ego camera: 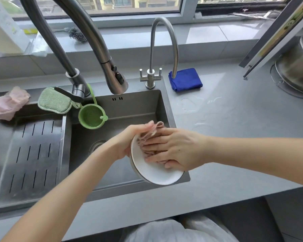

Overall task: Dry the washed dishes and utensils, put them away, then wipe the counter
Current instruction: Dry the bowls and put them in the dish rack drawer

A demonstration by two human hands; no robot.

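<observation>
My left grip (126, 144) curls round the bowl (156, 173); my right grip (177, 147), fingers flat, presses cloth (153, 130) into it. Sink (129, 109) beneath both, wet desk (234, 123) rightward.

One wide-angle view looks from the person's head, forward and steeply down over the sink (122, 109) and the grey tabletop (234, 123). It sits close. Both forearms enter from the lower edge, and the left hand (126, 143) and right hand (180, 149) meet at a bowl (156, 173) near the middle. A window (129, 4) lines the top edge.
</observation>
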